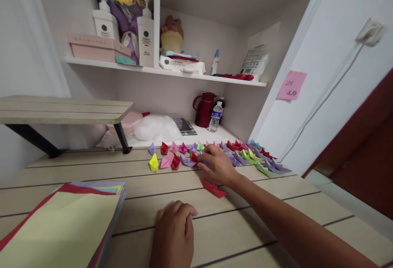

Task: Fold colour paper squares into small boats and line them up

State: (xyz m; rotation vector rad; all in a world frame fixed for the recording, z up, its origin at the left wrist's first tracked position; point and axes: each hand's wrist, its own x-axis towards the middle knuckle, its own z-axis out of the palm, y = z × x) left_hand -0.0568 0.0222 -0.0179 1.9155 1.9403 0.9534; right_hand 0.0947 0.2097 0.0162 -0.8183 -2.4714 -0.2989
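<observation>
Head view, looking down over a wooden desk [276,202]. Right hand [218,164] reaches forward, palm down, fingers loosely spread and curled over a purple paper boat [205,163]; fingertips touch it, thumb side near a small red piece [194,157]. Whether it is pinched or only pressed, cannot tell. Just at 6 o'clock of that hand, under the wrist, a flat red folded boat [215,188] lies alone on the planks.

Left hand [175,229] rests flat on the desk at 7 o'clock of the right hand, well apart, fingers together and lightly curled, holding nothing.

Boats sit in rows on both sides of the right hand: at 9 o'clock a yellow boat [154,163], a pink one [167,162], a red one [175,162]; at 3 o'clock a crowded run of green and purple boats [260,163] reaching toward the desk's right edge.

Stack of coloured paper sheets [67,223] fills the near left corner, at 8 o'clock of the left hand. Bare planks between stack and hands, and along the near right.

Beyond the boats at 12 o'clock: a red jug [204,110] and a water bottle [215,117] in the alcove. Raised wooden shelf [61,110] overhangs at 10 o'clock.
</observation>
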